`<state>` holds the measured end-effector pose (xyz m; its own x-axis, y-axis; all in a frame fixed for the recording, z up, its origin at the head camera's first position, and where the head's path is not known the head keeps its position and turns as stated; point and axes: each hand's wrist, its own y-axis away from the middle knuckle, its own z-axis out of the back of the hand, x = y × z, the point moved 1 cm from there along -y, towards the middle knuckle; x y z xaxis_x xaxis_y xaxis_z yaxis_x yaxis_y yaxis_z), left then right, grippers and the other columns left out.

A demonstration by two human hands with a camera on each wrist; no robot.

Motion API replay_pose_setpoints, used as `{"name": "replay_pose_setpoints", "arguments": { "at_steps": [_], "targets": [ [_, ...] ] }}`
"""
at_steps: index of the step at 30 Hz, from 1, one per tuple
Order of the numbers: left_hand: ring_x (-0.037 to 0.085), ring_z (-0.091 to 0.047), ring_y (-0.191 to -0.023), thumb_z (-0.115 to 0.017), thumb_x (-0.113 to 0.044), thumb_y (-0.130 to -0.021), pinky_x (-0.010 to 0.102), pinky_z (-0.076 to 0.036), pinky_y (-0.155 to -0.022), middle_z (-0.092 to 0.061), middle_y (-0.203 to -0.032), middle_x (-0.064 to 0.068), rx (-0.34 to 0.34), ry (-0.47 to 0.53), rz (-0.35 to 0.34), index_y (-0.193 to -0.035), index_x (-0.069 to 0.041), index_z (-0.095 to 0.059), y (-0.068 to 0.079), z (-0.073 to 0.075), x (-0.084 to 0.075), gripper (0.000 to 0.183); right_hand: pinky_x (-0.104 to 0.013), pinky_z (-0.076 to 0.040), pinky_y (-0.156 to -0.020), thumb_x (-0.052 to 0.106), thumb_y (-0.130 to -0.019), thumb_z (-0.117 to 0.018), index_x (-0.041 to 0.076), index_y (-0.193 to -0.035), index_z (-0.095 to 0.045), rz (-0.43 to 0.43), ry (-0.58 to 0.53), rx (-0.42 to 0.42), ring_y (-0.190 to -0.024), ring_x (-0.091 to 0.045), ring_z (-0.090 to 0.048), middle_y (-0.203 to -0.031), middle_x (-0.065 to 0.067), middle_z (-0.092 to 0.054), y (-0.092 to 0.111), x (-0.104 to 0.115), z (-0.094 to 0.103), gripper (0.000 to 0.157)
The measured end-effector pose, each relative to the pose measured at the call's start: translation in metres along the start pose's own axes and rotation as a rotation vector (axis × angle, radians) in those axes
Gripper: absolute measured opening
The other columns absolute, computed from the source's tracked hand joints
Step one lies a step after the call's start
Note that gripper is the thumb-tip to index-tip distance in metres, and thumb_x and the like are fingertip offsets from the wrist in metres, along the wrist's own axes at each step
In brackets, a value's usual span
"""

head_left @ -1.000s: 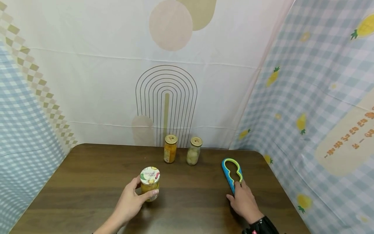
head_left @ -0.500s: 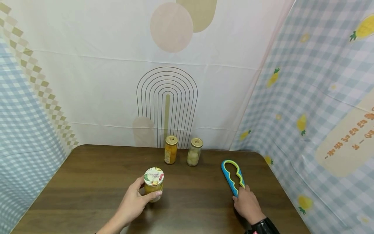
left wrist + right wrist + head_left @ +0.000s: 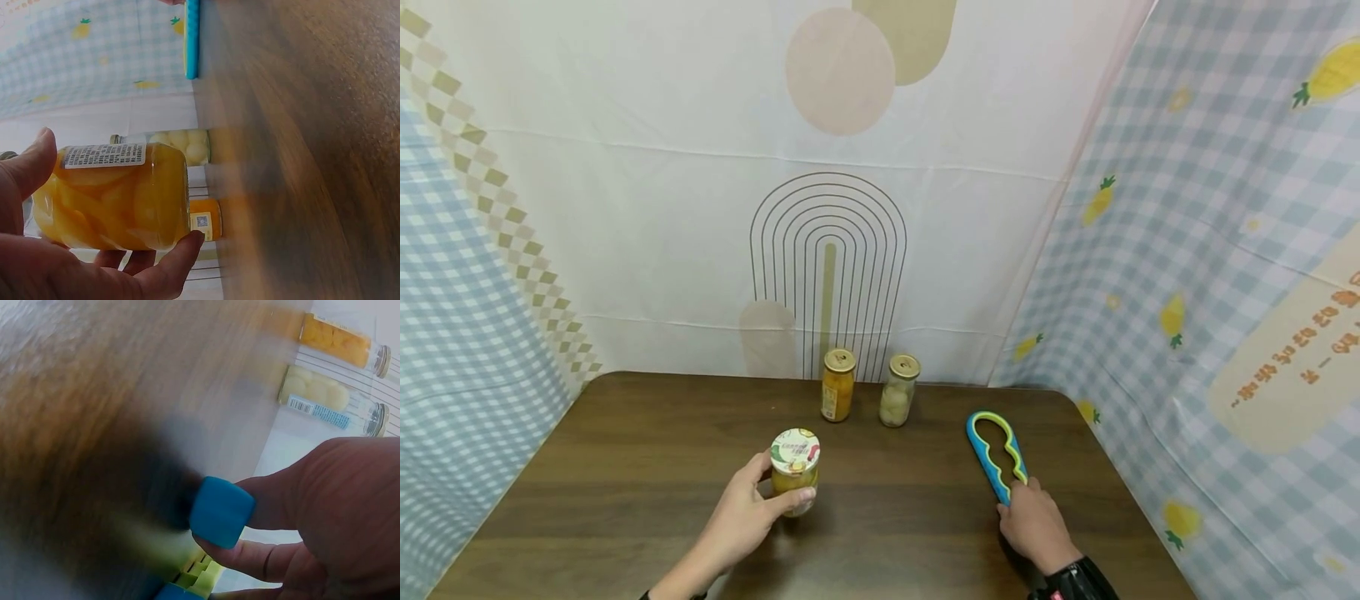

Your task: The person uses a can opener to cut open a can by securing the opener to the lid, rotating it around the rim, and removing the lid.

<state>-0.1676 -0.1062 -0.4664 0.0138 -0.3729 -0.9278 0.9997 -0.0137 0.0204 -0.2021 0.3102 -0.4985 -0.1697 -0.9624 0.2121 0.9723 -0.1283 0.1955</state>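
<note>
Glass jar [image 3: 794, 478]: found in the left hand [image 3: 747, 510], thumb and fingers wrapped round its sides; patterned lid [image 3: 795, 451] on, facing up. Contact between base and desk [image 3: 625, 467] could not be confirmed.
Blue-green looped tool [image 3: 988, 467]: handle [image 3: 222, 511] gripped by the right hand [image 3: 1037, 527], loop extending ahead of that hand, well apart from the glass jar.
Orange jar [image 3: 838, 388]: stood upright beyond the left hand, to its right.
Pale jar [image 3: 898, 395]: stood upright near the orange jar, farther out than both hands and between them.
Step in hand: judged to be the holding of jar and tool, one per hand, not yet brought together.
Next move: judged to call for a steady left grip and, if the tool were meant for the lid, a level loop raised toward it.
</note>
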Motion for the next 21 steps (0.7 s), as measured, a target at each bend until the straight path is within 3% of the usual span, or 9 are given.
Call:
{"name": "replay_pose_setpoints", "arguments": {
  "at_steps": [8, 15, 21],
  "targets": [
    [0.034, -0.061, -0.136, -0.09, -0.04, -0.086, 0.061, -0.051, -0.11, -0.067, -0.142, 0.012, -0.011, -0.015, 0.003, -0.146, -0.011, -0.062, -0.003, 0.001, 0.001, 0.073, -0.044, -0.052, -0.068, 0.019, -0.101, -0.071, -0.008, -0.118, -0.067, -0.016, -0.026, -0.014, -0.082, -0.027, -0.059, -0.097, -0.017, -0.057, 0.002, 0.0, 0.001, 0.032],
    [0.032, -0.062, -0.134, -0.09, -0.041, -0.086, 0.06, -0.052, -0.109, -0.067, -0.142, 0.011, -0.011, -0.017, -0.003, -0.149, -0.013, -0.06, -0.005, 0.001, 0.001, 0.075, -0.045, -0.05, -0.069, 0.018, -0.101, -0.066, -0.007, -0.105, -0.065, 0.014, -0.06, -0.16, -0.083, -0.029, -0.058, -0.095, -0.016, -0.057, 0.003, -0.003, 0.001, 0.026],
    [0.032, -0.062, -0.134, -0.091, -0.039, -0.086, 0.058, -0.052, -0.11, -0.068, -0.14, 0.009, -0.023, -0.001, -0.002, -0.147, -0.014, -0.062, -0.007, 0.002, 0.001, 0.073, -0.04, -0.047, -0.069, 0.016, -0.105, -0.061, -0.005, -0.1, -0.059, 0.061, -0.211, -0.225, -0.082, -0.026, -0.055, -0.093, -0.015, -0.056, 0.01, 0.001, 0.006, 0.022]
  ]
}}
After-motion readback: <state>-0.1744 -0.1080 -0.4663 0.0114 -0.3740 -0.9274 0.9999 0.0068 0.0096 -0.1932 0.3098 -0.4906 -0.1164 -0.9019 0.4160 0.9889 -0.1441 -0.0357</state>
